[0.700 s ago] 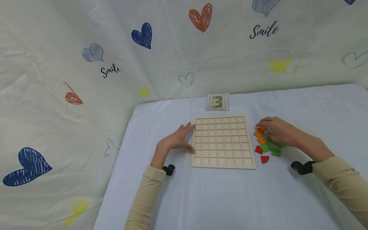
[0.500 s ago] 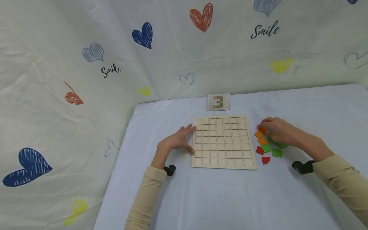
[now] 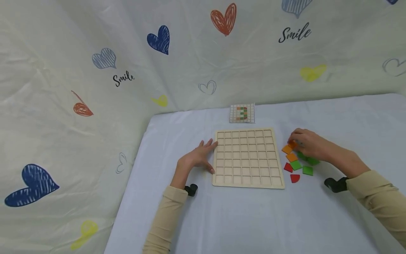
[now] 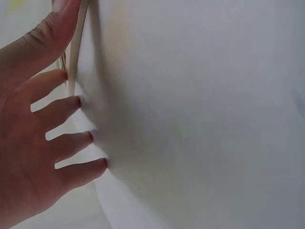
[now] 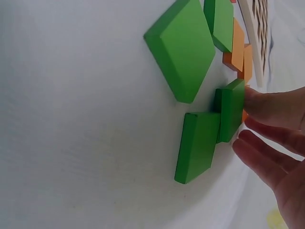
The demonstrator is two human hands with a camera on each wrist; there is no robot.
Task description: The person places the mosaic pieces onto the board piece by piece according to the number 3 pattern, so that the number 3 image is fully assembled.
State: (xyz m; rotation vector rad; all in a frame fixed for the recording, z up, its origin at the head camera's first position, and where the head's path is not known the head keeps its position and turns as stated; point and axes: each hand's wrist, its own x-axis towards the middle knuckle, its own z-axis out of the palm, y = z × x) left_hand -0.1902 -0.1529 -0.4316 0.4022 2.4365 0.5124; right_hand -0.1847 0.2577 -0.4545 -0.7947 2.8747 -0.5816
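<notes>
My left hand [image 3: 197, 156] lies with spread fingers against the left edge of a pale wooden grid board [image 3: 250, 162]. In the left wrist view its thumb and fingertips touch the board's edge and the white cloth. To the right of the board, my right hand [image 3: 309, 144] pinches an orange square tile [image 3: 292, 144] between thumb and fingers; the hand partly hides it. Close by lie two more orange tiles [image 3: 291, 157], several green tiles [image 3: 307, 170] and two red pieces [image 3: 295, 178], one with a rounded edge. In the right wrist view, green tiles [image 5: 198, 147] sit beside the fingertips.
A small printed card [image 3: 242, 113] with a coloured grid pattern lies behind the board. The white cloth [image 3: 241, 218] covers the table, and a curtain [image 3: 177, 70] with hearts and lettering hangs behind it. Dark wrist cameras [image 3: 335, 184] sit at both cuffs.
The right fingers have drawn slightly right with the orange tile, away from the neighbouring orange tile. The left hand stays at the board's edge. The whole view has shifted a little.
</notes>
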